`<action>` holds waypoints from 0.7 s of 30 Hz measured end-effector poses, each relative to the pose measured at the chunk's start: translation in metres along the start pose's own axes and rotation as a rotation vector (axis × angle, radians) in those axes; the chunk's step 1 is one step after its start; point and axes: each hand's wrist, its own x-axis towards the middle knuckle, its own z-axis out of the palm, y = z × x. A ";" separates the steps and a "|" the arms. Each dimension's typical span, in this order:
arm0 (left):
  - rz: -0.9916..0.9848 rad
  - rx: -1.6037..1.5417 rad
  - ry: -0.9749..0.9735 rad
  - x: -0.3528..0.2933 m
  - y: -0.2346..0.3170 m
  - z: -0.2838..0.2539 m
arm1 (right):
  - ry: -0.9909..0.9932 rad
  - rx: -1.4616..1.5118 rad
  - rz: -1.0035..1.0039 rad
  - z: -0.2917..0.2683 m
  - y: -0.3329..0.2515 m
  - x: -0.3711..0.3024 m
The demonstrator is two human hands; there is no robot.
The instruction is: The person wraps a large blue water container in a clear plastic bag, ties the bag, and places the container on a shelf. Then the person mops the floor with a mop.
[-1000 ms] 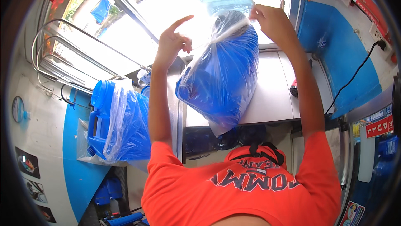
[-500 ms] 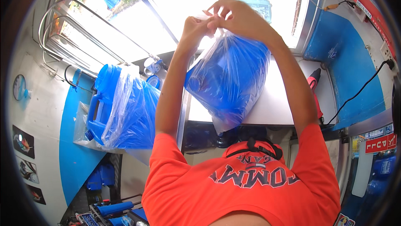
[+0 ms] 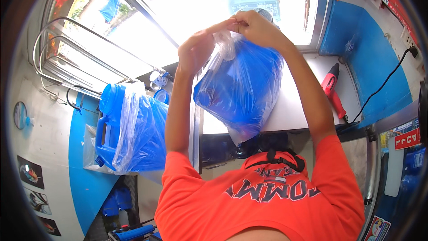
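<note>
A blue water container (image 3: pixel 243 80) stands on the white counter inside a clear plastic bag (image 3: pixel 225 47), whose top is gathered into a twisted neck. At the left of that neck is my left hand (image 3: pixel 199 47), closed on the plastic, with a finger stretched across toward the other hand. My right hand (image 3: pixel 255 28) pinches the bag's top from the right, its fingers bent. The fingertips of both hands meet above the neck, and the bit of plastic between them is partly hidden.
Left of my arm is a second blue jug (image 3: pixel 107 129), partly wrapped in clear plastic, beside metal pipes (image 3: pixel 67 22) and a blue cap (image 3: pixel 161 96). A red heat gun (image 3: pixel 331 83) lies on the counter (image 3: pixel 307 69) at the right. A black cord (image 3: pixel 383 94) hangs along the wall.
My left hand has moved lower and left, its finger now stretched toward my right hand. The bag's neck shows more clearly, twisted tight. The whole view has shifted slightly.
</note>
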 end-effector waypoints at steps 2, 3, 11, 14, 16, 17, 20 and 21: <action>-0.058 0.260 0.013 0.000 0.002 -0.003 | -0.021 0.053 -0.060 -0.003 -0.002 0.000; -0.069 0.389 -0.003 0.001 0.002 -0.005 | -0.029 0.055 -0.035 -0.004 -0.004 0.000; 0.103 0.845 0.187 0.028 -0.011 -0.009 | 0.021 -0.019 -0.013 0.005 -0.034 -0.017; 0.482 1.151 0.200 0.036 -0.015 -0.001 | 0.211 -0.075 -0.100 0.015 -0.041 -0.025; 0.207 1.088 0.148 0.038 -0.014 0.003 | 0.201 -0.122 -0.082 0.018 -0.038 -0.029; 0.197 1.086 0.105 0.037 -0.012 0.005 | 0.203 -0.207 -0.079 0.018 -0.036 -0.030; 0.338 1.345 0.061 0.029 -0.003 0.008 | 0.283 -0.351 -0.065 0.019 -0.030 -0.031; 0.293 1.343 0.091 0.024 -0.001 0.008 | 0.295 -0.383 -0.083 0.020 -0.030 -0.030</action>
